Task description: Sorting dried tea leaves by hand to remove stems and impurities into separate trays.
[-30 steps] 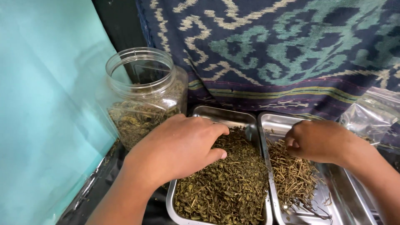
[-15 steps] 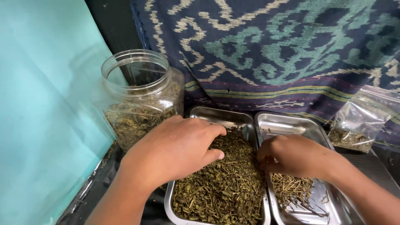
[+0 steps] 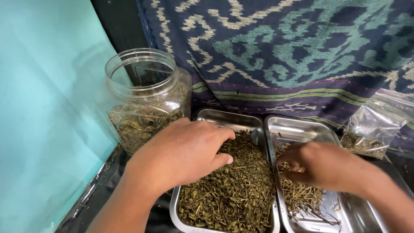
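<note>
Two steel trays sit side by side. The left tray holds a heap of dried green leaves. The right tray holds thin dry stems. My left hand lies palm down on the leaf heap, fingers loosely curled into it. Over the stems in the right tray, my right hand is blurred, with fingers bent toward the pile; whether it holds anything is unclear.
A clear plastic jar without a lid, part full of dried leaves, stands left of the trays. A clear plastic bag with some leaves lies at the right. Patterned dark cloth hangs behind; a turquoise sheet is at left.
My right hand moved left toward the divide between the trays, then back right over the stems. My left hand stayed on the leaves.
</note>
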